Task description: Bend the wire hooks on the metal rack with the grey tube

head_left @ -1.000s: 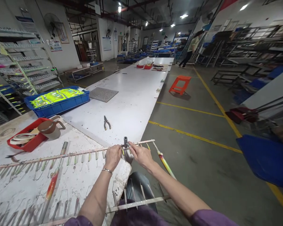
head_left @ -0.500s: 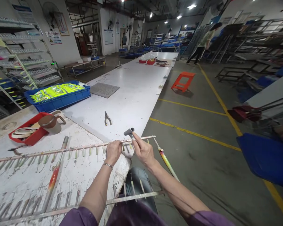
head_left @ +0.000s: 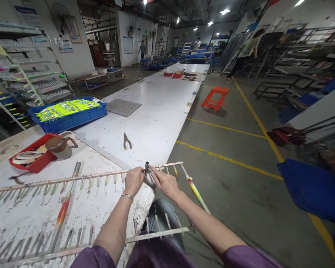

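Observation:
My left hand (head_left: 134, 180) is closed at the rack's long far bar (head_left: 107, 175), its fingers pinched around the bar or a small piece on it. Beside it, my right hand (head_left: 167, 182) grips a small grey metal tool with a tubular head (head_left: 147, 165), shaped like a T-handle or hammer. That head now stands over the bar, next to my left fingertips. Small pale bodies with wire hooks (head_left: 106, 180) hang in a row from the bar. A nearer bar (head_left: 162, 234) carries similar pieces. Paint-stained tubes (head_left: 63, 212) join the two bars.
Pliers (head_left: 126, 141) lie on the white table (head_left: 156, 123). To the left are a red tray (head_left: 40, 163) with tape rolls, a brown mug (head_left: 61, 147) and a blue crate (head_left: 75, 119) of yellow pieces. An orange stool (head_left: 215, 98) stands on the floor. People are farther back.
My right hand has moved left and down with the metal tool, bringing its head from above the bar to beside my left fingers. My left hand stays put.

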A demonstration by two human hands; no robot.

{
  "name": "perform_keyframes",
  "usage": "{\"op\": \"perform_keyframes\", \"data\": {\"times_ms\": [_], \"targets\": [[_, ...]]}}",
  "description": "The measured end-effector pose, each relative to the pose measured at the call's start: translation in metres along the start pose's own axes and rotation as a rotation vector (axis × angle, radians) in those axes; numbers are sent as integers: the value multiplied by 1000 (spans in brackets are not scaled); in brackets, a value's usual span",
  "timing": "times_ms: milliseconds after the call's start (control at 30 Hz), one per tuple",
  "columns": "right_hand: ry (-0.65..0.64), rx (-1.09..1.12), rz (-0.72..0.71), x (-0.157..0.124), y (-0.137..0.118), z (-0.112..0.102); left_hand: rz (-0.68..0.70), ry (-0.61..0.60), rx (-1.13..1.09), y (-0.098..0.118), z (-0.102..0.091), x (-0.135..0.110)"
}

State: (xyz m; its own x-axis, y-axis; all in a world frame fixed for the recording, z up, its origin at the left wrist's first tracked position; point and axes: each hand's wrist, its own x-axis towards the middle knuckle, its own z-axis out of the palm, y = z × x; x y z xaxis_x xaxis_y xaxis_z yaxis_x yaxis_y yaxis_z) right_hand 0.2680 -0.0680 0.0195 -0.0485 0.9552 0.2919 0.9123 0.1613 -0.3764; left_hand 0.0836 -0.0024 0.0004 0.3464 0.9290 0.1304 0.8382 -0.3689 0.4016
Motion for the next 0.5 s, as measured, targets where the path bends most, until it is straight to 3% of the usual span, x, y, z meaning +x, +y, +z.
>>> {"op": "perform_keyframes", "data": {"times_ms": [167, 333, 500], "targets": [[187, 78, 38, 1, 3, -2, 2, 16, 25, 0, 2, 0], [-3, -53, 79, 13, 5, -6, 9, 20, 6, -1, 1, 0], [163, -11, 76, 14, 4, -8, 20, 22, -17, -1, -1, 0]]}}
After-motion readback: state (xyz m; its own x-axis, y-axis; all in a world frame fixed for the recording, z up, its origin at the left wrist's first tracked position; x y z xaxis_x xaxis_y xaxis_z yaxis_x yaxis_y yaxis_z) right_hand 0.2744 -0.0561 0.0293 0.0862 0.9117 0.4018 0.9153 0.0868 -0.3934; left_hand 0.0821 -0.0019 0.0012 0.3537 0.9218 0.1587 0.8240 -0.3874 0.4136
